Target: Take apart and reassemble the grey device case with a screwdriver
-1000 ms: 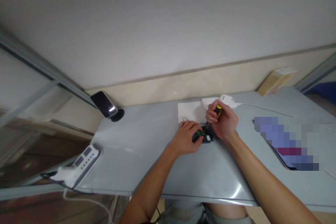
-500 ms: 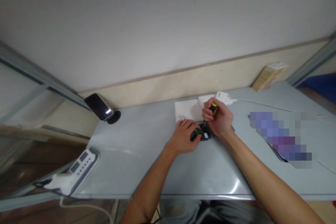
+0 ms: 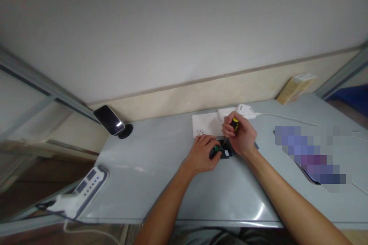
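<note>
Near the middle of the table, my left hand (image 3: 203, 154) is closed around the left side of a black device casing (image 3: 227, 153) with a green circuit board (image 3: 218, 147) and a small white label. My right hand (image 3: 241, 134) grips a screwdriver (image 3: 235, 123) by its yellow-and-black handle. The shaft slants down to the left and its tip meets the board area, though the exact contact point is too small to make out. Just behind my left hand lies a white sheet (image 3: 205, 123) with several small dark dots, perhaps screws, on it.
A white power strip (image 3: 246, 111) with a cable stands behind my right hand. A phone on a black stand (image 3: 109, 120) is at back left, a white multi-port unit (image 3: 89, 187) at front left. A yellowish box (image 3: 294, 89) and a blurred-out flat item (image 3: 309, 157) are on the right.
The whole view has shifted slightly, so everything appears a little lower. Both hands keep their hold, with the screwdriver still at the board.
</note>
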A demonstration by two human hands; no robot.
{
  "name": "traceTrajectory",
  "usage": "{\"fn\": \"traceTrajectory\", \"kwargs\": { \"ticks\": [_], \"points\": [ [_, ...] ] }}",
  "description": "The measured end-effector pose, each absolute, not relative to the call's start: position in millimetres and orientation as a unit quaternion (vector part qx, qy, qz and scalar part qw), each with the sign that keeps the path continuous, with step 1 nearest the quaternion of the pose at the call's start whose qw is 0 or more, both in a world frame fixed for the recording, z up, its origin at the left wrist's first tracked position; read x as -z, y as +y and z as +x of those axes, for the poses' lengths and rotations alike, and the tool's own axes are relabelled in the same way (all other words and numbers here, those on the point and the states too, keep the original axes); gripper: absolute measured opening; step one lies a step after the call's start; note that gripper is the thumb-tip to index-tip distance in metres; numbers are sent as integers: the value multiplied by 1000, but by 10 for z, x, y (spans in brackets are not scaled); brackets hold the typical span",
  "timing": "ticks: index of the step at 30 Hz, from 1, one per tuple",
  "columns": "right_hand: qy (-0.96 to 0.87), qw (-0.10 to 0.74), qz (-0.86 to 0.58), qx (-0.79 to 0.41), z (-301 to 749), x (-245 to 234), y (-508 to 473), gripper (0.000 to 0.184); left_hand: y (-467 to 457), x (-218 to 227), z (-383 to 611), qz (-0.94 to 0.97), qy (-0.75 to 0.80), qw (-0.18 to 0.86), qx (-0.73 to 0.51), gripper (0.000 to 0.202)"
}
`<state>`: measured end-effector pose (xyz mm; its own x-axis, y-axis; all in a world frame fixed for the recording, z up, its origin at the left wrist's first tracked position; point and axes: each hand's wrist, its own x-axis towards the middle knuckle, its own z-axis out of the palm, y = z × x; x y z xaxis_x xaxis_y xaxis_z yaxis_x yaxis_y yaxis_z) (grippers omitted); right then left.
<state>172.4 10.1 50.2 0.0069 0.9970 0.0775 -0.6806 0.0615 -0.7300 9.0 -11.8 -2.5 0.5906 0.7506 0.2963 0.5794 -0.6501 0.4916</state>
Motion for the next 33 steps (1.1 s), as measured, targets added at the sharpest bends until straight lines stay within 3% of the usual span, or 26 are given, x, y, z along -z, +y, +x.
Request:
{"fn": "traceTrajectory", "kwargs": {
  "ticks": [33],
  "points": [
    [-314,657,-280,-626,1697,-531,74,32,-114,18,82,880,380,166,-234,19]
  ]
}}
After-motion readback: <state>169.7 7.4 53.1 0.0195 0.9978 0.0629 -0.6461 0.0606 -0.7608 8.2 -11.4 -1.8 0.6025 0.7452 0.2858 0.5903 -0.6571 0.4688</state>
